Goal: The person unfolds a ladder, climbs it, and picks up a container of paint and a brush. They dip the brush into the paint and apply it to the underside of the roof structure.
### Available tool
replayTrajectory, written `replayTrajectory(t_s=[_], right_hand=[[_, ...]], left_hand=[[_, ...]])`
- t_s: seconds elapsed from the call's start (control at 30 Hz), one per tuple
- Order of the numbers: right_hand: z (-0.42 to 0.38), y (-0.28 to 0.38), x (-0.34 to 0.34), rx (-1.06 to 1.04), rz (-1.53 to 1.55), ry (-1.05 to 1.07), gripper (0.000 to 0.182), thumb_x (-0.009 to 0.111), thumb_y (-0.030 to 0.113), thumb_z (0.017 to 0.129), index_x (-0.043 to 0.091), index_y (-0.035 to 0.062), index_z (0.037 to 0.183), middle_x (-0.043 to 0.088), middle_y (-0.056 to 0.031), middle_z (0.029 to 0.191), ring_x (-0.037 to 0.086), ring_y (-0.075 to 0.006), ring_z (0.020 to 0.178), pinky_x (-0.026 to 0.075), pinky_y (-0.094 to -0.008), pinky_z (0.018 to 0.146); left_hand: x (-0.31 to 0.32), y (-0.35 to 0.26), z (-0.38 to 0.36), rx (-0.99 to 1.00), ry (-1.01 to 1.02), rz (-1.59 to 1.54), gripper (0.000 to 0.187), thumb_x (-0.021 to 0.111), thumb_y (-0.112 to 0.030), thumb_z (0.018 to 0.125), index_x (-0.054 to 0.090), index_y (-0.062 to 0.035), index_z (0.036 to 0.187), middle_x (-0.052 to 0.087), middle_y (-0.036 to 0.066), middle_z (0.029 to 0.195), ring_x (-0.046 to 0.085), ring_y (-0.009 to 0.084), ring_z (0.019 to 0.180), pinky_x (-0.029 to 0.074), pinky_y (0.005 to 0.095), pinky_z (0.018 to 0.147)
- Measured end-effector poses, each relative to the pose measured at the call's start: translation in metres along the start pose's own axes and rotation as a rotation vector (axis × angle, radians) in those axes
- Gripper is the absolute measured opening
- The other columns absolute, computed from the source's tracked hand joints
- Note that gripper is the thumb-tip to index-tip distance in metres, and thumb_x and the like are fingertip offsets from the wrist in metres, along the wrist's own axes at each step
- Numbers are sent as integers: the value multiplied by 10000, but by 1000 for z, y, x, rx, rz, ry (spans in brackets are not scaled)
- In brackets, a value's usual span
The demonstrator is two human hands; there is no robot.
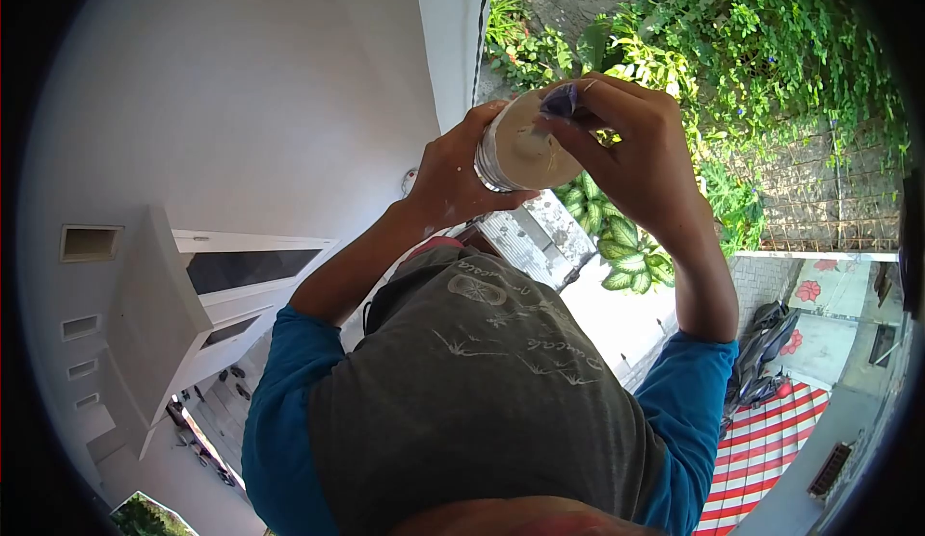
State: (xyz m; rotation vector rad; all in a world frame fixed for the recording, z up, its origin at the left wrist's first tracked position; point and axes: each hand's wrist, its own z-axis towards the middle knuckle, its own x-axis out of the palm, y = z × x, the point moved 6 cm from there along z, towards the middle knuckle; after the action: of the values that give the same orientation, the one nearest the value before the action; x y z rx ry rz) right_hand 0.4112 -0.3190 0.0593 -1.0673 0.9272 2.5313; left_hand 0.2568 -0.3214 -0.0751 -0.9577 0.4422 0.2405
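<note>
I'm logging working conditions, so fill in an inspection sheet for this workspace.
Surface: no worktop seen; round container held up in the hands
Job's things: the round container, contents brownish and cloudy; small purple item over it
Clutter: small dark items, perhaps footwear, away at lower left
Grippers: bare hands; left hand grips the round container's side, right hand pinches the small purple item
Cables: dark cord along the pale wall
Surroundings: green plants, red-and-white striped sheet, motorcycle

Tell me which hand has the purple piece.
The right hand: it pinches the purple piece, while the left hand grips the round container by its side.
</note>
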Motion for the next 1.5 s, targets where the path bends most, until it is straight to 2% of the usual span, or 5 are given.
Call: replayTrajectory(t_s=[0.67, 0.93, 1.13, 1.27, 1.5], right_hand=[[-14, 10, -36, 14, 30, -116, 174, 748, 45, 889, 679, -40, 1024, 720, -141, 894, 745, -243, 822, 603, -328, 714], [-40, -5, -46, 62, -137, -135, 209, 729, 193, 917, 690, 29, 1042, 707, -146, 886, 708, -347, 811, 571, -424, 708], [-47, -17, -62, 125, -149, -249, 200, 718, 234, 938, 671, 44, 977, 700, -119, 757, 705, -274, 653, 558, -378, 590], [-45, -27, -59, 184, -106, -258, 219, 718, 228, 924, 644, 23, 953, 693, -168, 766, 704, -360, 717, 545, -433, 636], [-47, -39, -64, 184, -92, -220, 245, 778, 200, 897, 683, 21, 1033, 741, -127, 842, 745, -245, 748, 597, -351, 683]], left_hand=[[20, 1, 6, -14, 27, -80, 958, 966, -302, 640, 436, -78, 1406, 668, 164, 1227, 690, 313, 1116, 573, 426, 921], [58, 3, 28, 81, 100, -179, 889, 957, -242, 617, 453, -48, 1323, 671, 176, 1138, 688, 327, 1037, 563, 423, 872], [75, -2, 45, 135, 144, -233, 845, 951, -260, 619, 463, -59, 1279, 682, 179, 1109, 702, 338, 1000, 569, 435, 839], [81, 5, 52, 139, 140, -212, 865, 953, -250, 613, 459, -57, 1297, 683, 177, 1120, 702, 339, 1009, 569, 436, 849], [82, 20, 63, 148, 113, -149, 913, 970, -270, 601, 456, -46, 1322, 650, 168, 1141, 681, 335, 1037, 555, 455, 885]])
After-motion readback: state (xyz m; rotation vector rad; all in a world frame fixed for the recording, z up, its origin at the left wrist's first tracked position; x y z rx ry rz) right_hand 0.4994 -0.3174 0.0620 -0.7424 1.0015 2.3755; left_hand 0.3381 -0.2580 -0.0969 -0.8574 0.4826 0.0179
